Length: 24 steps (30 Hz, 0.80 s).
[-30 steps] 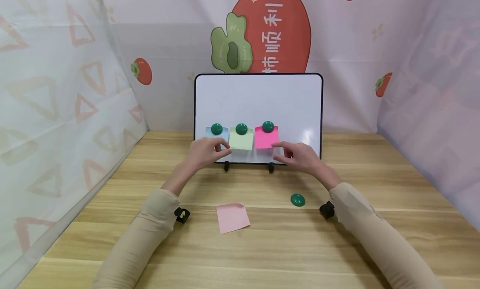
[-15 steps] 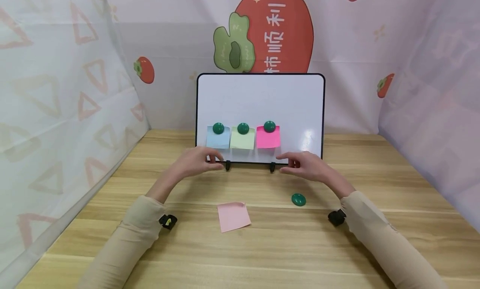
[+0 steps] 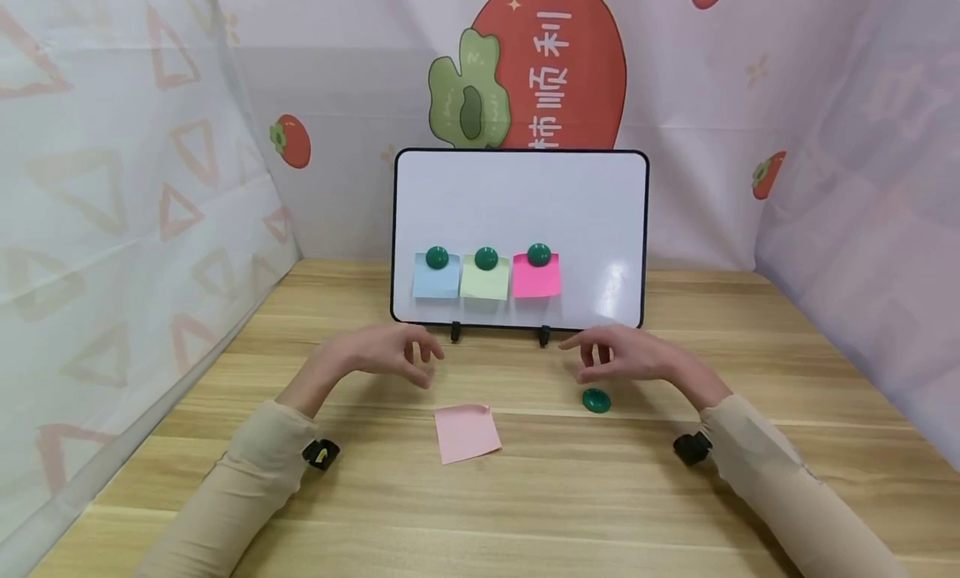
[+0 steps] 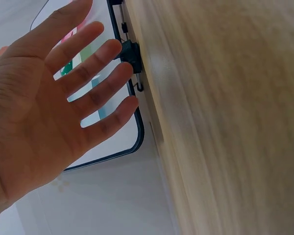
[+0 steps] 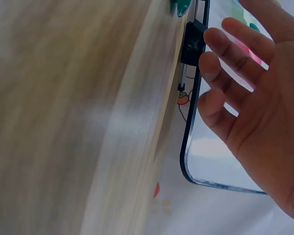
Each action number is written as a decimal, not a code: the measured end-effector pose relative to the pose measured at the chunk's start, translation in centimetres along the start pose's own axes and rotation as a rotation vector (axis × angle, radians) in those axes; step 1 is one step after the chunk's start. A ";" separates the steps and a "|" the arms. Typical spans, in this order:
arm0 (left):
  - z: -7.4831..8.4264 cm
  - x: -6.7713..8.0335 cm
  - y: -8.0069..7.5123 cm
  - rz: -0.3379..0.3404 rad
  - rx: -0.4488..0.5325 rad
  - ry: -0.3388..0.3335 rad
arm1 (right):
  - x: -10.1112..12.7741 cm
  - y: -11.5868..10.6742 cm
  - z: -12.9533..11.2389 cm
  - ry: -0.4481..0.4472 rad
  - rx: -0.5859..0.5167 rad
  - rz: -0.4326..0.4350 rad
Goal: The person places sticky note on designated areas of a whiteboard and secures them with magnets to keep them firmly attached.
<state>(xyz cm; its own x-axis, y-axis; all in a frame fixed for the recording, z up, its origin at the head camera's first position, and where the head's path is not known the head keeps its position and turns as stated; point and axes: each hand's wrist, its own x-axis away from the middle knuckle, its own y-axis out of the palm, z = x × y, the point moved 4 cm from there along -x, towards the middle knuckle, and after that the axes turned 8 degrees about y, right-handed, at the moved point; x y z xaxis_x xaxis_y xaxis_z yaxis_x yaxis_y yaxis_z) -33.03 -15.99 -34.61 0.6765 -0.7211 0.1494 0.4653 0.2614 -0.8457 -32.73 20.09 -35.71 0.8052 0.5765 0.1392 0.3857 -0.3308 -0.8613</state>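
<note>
— Both hands pulled back from the whiteboard [image 3: 521, 203] and lower now, over the table [image 3: 525, 495]. Left hand [image 3: 378, 355] spread loose, holding nothing. Right hand [image 3: 637, 355] the same, fingers relaxed, nothing pinched.

— Closest to the right hand?

— A loose green magnet [image 3: 596, 400], lying flat on the table just under the fingers, not touched. A pale pink note [image 3: 467, 433] flat on the wood between the two hands, nearer the body.

— Done so far, by the look of it?

— Three notes up on the board already: blue note [image 3: 437, 280], light green note [image 3: 484, 281], bright pink note [image 3: 536, 278], each with a green magnet at its top edge. Probably one note and one magnet left to go up, with free room on the board at the right.

— Hard to see?

— Wrist views blurry: just open palms, the board's edge [image 4: 137, 122] and its black feet [image 5: 192, 44]. Forearms cut off at the bottom edge.
</note>
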 end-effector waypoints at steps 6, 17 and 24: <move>0.6 0.1 1.4 -0.105 -0.008 0.053 | 1.1 0.5 0.7 0.001 -0.021 -0.060; 1.9 -0.1 2.6 -0.155 -0.086 0.087 | 2.8 1.0 1.6 0.021 -0.073 -0.176; 2.2 -0.2 2.8 -0.138 -0.092 0.088 | 2.8 1.3 1.8 0.013 -0.037 -0.184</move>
<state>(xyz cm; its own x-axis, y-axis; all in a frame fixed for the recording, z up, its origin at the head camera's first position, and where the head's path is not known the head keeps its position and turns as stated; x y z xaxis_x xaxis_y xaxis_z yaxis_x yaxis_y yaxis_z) -30.57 -13.67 -35.87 0.5552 -0.8006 0.2253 0.4938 0.0993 -0.8639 -30.83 22.61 -37.33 0.7250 0.6203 0.2993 0.5430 -0.2476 -0.8024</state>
